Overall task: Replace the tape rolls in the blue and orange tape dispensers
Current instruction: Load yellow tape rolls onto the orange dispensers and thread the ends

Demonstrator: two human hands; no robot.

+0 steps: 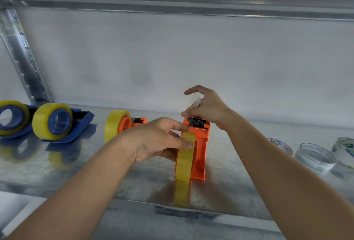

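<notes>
Just two bare forearms here, left hand (159, 140) and right hand (207, 108), no sleeves, gloves or jewellery showing.

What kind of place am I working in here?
Probably a storeroom or workshop: you are working on a galvanized metal shelf with a perforated steel upright. Blue tape dispensers, an orange dispenser and empty tape cores line it like stock.

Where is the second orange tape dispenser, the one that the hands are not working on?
In the head view, the second orange tape dispenser stands on the metal shelf, left of centre, behind the left hand and to the right of the two blue tape dispensers.
</notes>
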